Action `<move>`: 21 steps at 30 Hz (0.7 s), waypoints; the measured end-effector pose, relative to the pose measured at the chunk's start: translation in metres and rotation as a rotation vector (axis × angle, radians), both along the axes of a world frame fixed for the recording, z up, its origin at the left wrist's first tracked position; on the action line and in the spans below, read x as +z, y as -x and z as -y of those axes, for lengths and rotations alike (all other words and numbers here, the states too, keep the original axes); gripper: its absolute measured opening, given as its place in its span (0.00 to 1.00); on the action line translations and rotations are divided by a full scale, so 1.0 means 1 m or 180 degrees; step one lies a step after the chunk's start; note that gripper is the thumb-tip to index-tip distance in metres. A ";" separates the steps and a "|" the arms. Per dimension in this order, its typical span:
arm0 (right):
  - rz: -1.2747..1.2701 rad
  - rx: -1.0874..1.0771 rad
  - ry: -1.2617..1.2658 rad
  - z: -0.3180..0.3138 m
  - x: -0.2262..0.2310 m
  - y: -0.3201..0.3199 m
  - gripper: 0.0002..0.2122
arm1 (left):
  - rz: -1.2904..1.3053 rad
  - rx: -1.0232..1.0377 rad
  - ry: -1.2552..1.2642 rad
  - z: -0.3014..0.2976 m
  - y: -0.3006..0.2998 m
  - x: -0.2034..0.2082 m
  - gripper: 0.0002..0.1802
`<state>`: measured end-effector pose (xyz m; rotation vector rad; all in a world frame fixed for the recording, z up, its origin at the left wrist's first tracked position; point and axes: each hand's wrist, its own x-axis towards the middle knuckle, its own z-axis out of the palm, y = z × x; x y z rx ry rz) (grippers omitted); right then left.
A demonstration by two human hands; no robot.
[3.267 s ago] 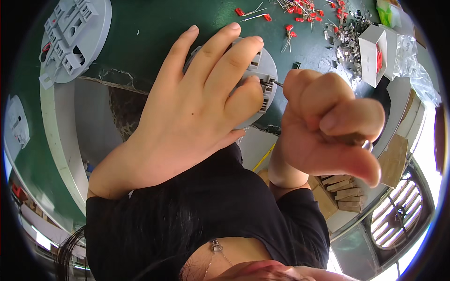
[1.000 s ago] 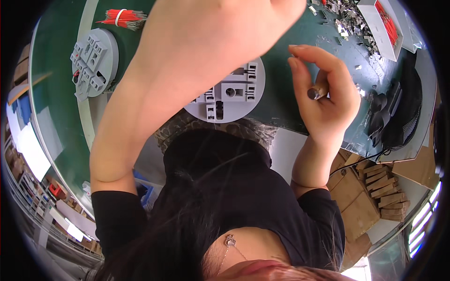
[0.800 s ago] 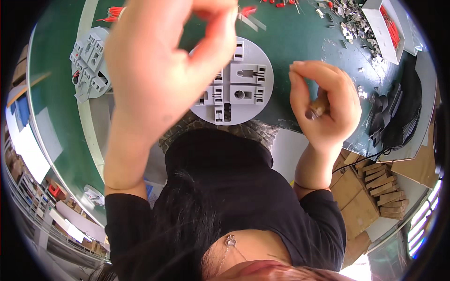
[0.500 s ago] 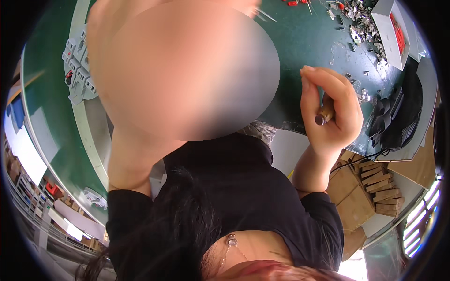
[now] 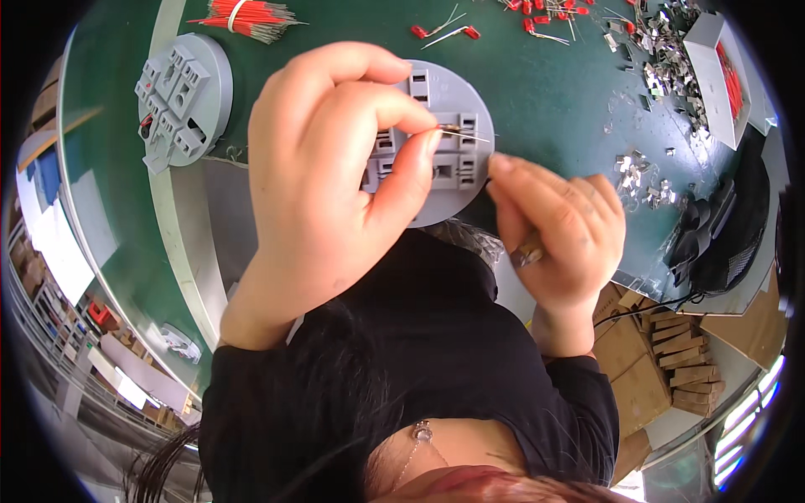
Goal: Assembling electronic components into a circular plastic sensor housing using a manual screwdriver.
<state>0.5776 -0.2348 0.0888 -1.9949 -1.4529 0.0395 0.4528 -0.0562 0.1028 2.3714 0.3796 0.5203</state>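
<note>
My left hand (image 5: 335, 159) pinches an LED (image 5: 457, 132) between thumb and fingertips; thin metal leads stick out to the right, while its red body is mostly hidden. Below the leads lies a round grey plastic fixture (image 5: 470, 193) with raised slotted blocks, partly covered by that hand. Near the fixture's right edge, my right hand (image 5: 562, 222) is closed around a slim tool with a brownish rounded handle end (image 5: 527, 254) showing at the palm. A small dark tip shows by its finger and thumb; the tool's kind is unclear.
Another round grey fixture (image 5: 210, 84) stands at left. Red wires (image 5: 239, 15) lie bundled at the far side. Loose red LEDs (image 5: 537, 18), a pile of small metal clips (image 5: 671, 50) and a white box (image 5: 713, 75) sit far right. Black cloth (image 5: 738, 218) hangs near the right edge.
My right hand has moved left toward the fixture and turned over. My left hand has shifted; it and the fixture now show clearly where a blurred patch covered the view before.
</note>
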 end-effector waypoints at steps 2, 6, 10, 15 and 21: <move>-0.0043 0.0046 0.0013 0.001 0.002 0.006 0.15 | -0.0130 0.0198 -0.0033 0.003 0.008 -0.007 0.07; -0.0054 0.0093 0.0022 0.004 -0.006 0.010 0.16 | -0.0271 0.0144 -0.0061 0.001 0.013 -0.005 0.07; 0.0057 0.0121 -0.0087 0.007 -0.011 0.008 0.19 | -0.0250 0.0127 0.0036 0.004 0.015 -0.009 0.07; -0.0006 0.0132 0.0117 0.004 0.000 0.010 0.16 | -0.0250 0.0139 -0.0129 0.001 0.017 -0.008 0.07; -0.0005 0.0170 0.0262 0.002 0.004 0.011 0.15 | -0.0323 0.0317 -0.0312 0.011 0.009 -0.002 0.07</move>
